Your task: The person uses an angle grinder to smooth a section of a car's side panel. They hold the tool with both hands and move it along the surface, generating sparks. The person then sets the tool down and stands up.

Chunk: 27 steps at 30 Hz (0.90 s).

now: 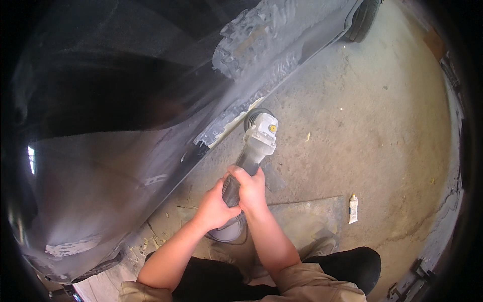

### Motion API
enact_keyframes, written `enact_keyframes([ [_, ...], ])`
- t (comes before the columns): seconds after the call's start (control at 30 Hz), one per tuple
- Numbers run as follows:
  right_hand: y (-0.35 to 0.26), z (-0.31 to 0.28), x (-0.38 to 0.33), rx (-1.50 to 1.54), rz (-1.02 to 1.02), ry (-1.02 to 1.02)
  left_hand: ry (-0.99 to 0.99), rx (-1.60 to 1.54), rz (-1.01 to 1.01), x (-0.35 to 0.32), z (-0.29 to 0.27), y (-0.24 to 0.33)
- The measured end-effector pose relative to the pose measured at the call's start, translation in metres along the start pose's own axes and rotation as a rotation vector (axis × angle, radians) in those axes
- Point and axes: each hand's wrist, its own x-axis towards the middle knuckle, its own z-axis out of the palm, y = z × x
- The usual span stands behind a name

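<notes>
Head view: both bare hands are on a power tool (260, 142), which resembles an angle grinder or sander, with a pale metal head and a darker body. Left hand (214, 205) is curled around the near part of the dark body from the left; right hand (251, 191) is wrapped around it from the right, slightly farther up toward the head. Both grips closed on the tool, the hands touching or nearly so; several fingertips hidden. Tool lies slanted, head pointing away from the person, with a yellow button-like spot (273, 128) on the head. Its dark round disc (248, 118) sits at the lower edge of a dark car body (126, 95); contact between the two cannot be told. Pale yellowish filler (235, 124) runs along that edge just beside the disc; a larger rough grey patch (251, 43) covers the panel farther up. Tyre (365, 20) at top right of the car. Below the hands, a round grey object (229, 232), partly covered. On the dusty floor (387, 141): a flat sheet (314, 211) and, right of it, a small whitish tube (353, 210).
</notes>
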Motion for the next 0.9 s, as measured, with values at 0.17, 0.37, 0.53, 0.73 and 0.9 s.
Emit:
enact_keyframes([
  [0.17, -0.002, -0.003, 0.004, -0.001, -0.059, -0.011, 0.010, 0.019, 0.013, 0.003, 0.000, 0.008],
  [0.37, -0.014, 0.000, 0.015, 0.006, -0.042, -0.030, 0.037, 0.001, 0.037, 0.016, 0.002, 0.014],
  [0.53, -0.014, -0.008, 0.007, -0.011, 0.021, -0.093, 0.078, 0.059, 0.046, 0.003, 0.011, 0.014],
  [0.73, -0.017, 0.002, -0.011, 0.039, 0.040, -0.065, 0.165, 0.085, 0.135, -0.015, 0.010, 0.018],
  [0.9, 0.012, -0.009, -0.045, 0.097, 0.109, -0.054, 0.092, 0.298, -0.029, -0.057, 0.001, 0.019],
])
